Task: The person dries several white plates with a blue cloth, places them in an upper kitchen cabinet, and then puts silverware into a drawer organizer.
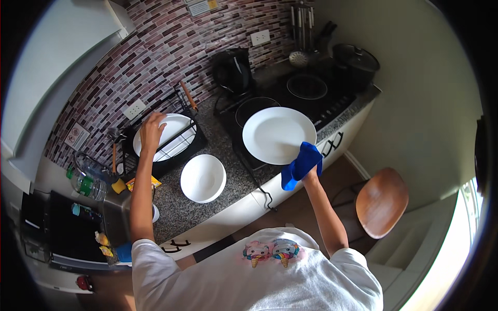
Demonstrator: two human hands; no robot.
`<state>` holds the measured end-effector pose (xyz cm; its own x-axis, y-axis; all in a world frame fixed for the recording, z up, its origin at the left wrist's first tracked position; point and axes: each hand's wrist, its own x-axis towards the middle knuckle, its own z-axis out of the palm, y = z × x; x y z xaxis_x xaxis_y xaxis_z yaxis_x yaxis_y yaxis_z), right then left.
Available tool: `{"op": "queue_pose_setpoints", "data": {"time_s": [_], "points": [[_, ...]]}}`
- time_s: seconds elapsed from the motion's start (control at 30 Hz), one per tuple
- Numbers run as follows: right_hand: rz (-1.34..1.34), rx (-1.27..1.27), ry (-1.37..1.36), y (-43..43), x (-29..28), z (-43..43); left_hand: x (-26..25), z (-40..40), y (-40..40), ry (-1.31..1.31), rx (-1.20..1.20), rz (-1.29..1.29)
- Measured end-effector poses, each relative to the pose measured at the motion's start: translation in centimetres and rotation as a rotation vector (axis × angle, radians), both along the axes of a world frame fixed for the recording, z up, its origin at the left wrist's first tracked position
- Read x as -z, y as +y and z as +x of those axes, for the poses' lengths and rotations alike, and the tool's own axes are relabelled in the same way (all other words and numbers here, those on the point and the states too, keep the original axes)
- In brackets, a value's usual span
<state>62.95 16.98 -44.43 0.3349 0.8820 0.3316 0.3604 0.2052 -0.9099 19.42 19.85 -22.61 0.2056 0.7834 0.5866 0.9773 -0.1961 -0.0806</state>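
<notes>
My left hand [152,130] rests at the upper edge of a white oval plate [179,134] that stands in a black wire dish rack [202,142]; the hidden fingers leave its grip unclear. A blue cloth [301,167] covers most of my right hand [310,175], which is shut on the cloth and the rim of a large white plate [278,134]. That plate is held out over the counter's front edge, beside the cooktop. Stacked white bowls [203,178] stand on the granite counter between my arms.
A black kettle [232,72] stands behind the cooktop [334,97], with a lidded pot [355,64] at its far corner. Plastic bottles [91,186] and a yellow sponge [118,186] are by the sink at left. A wooden chair [382,203] stands at right.
</notes>
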Motion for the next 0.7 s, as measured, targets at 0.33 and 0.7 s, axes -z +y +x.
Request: {"op": "queue_pose_setpoints", "data": {"time_s": [0.33, 0.7], "points": [[0.082, -0.243, -0.018, 1.1, -1.1, 1.4, -2.7, -3.8, 3.2, -0.294, -0.11, -0.208], [-0.126, -0.584, 0.765, 0.5, 0.1, 3.7, -3.4, -3.5, 4.4, -0.814, -0.363, -0.809]]}}
